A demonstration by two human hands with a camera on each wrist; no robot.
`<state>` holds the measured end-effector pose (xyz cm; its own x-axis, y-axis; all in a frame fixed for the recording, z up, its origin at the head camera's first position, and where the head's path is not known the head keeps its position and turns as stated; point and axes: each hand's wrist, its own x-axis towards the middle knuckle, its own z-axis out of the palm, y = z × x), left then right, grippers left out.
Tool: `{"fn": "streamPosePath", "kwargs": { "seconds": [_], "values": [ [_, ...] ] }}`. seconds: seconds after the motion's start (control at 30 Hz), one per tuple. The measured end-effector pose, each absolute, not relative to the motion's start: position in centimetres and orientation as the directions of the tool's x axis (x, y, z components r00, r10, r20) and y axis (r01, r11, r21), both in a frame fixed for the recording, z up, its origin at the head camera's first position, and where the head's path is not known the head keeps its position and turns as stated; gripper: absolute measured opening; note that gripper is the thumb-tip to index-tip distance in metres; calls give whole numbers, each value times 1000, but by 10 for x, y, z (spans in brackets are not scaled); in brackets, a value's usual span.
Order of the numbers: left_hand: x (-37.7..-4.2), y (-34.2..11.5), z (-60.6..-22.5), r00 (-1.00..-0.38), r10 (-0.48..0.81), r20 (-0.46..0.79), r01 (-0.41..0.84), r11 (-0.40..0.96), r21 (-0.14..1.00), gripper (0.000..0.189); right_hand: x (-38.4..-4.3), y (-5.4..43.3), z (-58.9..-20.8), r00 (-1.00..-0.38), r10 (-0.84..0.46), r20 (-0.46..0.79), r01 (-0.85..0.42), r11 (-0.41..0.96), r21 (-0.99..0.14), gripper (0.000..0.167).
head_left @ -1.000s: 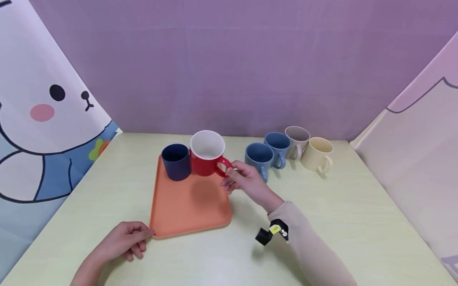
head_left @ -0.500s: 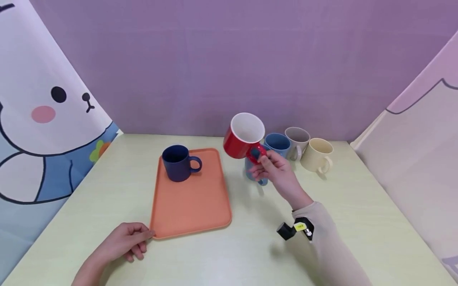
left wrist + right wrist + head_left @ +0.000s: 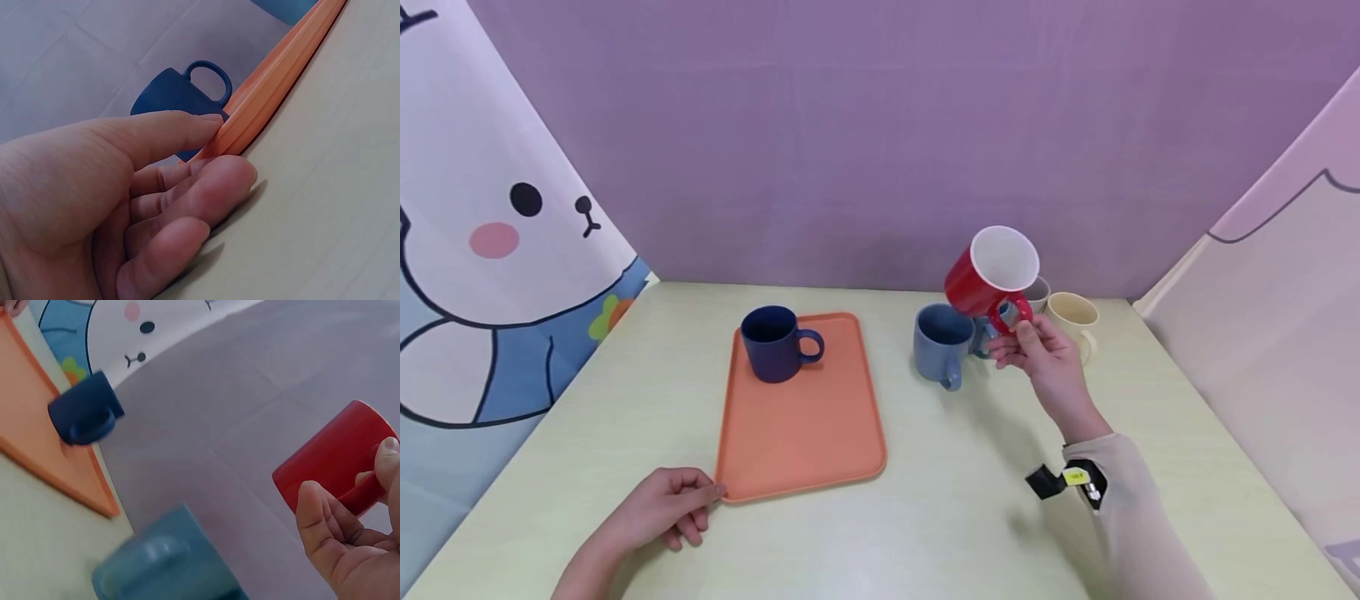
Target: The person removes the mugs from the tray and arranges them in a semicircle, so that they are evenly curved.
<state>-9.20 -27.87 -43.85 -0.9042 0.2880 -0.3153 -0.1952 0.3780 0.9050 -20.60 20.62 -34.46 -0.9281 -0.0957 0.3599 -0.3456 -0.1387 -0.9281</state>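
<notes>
My right hand holds a red mug with a white inside by its handle, tilted and raised above the back right of the table. In the right wrist view the thumb and fingers pinch the handle of the red mug. My left hand pinches the near left corner of an orange tray; in the left wrist view the thumb lies on the tray's rim. A dark blue mug stands upright on the tray's far left part, its handle to the right.
A lighter blue mug stands right of the tray. Behind the red mug, another blue mug and a grey mug are partly hidden. A cream mug stands farther right, partly covered by my right hand. A purple backdrop rises behind the table.
My right hand has carried the red mug from over the tray to the right, past the nearer blue mug, tilting it. My left hand has stayed at the tray's corner.
</notes>
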Motion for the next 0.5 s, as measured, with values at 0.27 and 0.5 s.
{"fn": "streamPosePath", "kwargs": {
  "seconds": [0.27,0.5],
  "values": [
    [-92,-280,-440,-905,280,-321,-202,383,902,30,-206,236,-350,-931,-10,366,-363,-115,-925,14],
    [-91,-279,-440,-905,271,-328,-208,389,898,30,-207,260,-362,-908,110,404,-418,-169,-893,14]
  ]
}}
